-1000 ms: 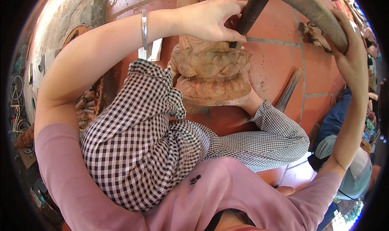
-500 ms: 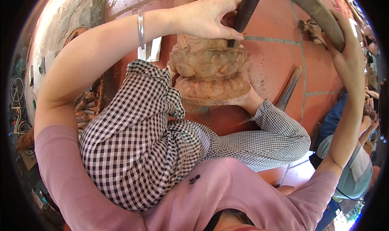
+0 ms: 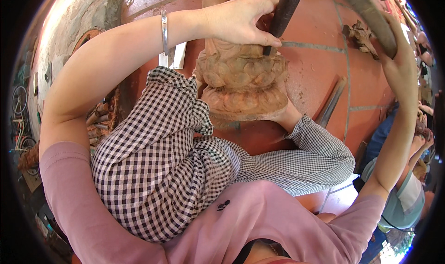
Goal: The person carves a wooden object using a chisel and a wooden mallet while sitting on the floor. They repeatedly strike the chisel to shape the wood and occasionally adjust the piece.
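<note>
A carved wooden statue (image 3: 243, 74) with a lotus-petal base stands upright on the floor between my feet. My left hand (image 3: 243, 20) is closed round a dark chisel (image 3: 287, 11), its thumb stretched along the lower part. The chisel leans, and its tip meets the carving just above the upper row of petals. Off to the right, my right hand (image 3: 396, 62) grips the lower end of a thick wooden club (image 3: 364, 9). The club's other end runs out of the picture at the top, apart from the chisel.
A dark tapered tool (image 3: 331, 101) lies on the red tiles (image 3: 315, 74) right of the statue. A gnarled wood piece (image 3: 360, 38) lies farther off. Wood scraps (image 3: 99, 120) are piled at the left. Another person (image 3: 403, 190) sits close at the right.
The club in my right hand has shifted slightly to the right. My left hand and the chisel keep their place on the statue; the whole view has slid a little.
</note>
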Available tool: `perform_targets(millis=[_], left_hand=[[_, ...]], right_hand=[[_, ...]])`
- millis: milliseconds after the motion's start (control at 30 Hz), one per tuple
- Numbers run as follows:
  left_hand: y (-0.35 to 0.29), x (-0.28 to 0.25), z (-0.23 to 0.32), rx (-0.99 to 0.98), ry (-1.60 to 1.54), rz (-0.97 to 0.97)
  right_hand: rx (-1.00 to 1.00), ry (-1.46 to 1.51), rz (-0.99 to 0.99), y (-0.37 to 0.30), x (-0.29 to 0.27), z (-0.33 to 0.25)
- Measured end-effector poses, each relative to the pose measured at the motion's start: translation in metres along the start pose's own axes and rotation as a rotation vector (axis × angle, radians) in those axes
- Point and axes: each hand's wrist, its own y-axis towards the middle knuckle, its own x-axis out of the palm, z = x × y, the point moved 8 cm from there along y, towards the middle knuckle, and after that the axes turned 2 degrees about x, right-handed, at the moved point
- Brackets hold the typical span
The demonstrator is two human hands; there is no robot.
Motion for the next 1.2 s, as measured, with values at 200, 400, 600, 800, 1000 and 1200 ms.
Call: perform_targets(millis=[200,400,600,800,1000,1200], left_hand=[[-0.003,0.0,-0.002,-0.05,0.003,0.005],[-0.004,0.003,-0.006,-0.05,-0.042,0.003],[-0.002,0.002,-0.003,-0.022,-0.07,0.007],[-0.002,0.002,-0.005,-0.032,0.02,0.015],[-0.005,0.007,0.014,0.039,-0.06,-0.091],[0.013,-0.005,0.008,-0.113,-0.252,-0.056]], right_hand=[[-0.025,-0.027,-0.051,0.006,0.005,-0.008],[0.024,-0.074,-0.115,0.001,0.011,-0.005],[-0.023,-0.035,-0.045,-0.005,0.008,0.013],[-0.128,0.007,-0.024,-0.006,0.005,-0.023],[-0.092,0.086,-0.075,-0.007,0.013,-0.037],[0.052,0.251,-0.126,-0.014,0.023,-0.026]])
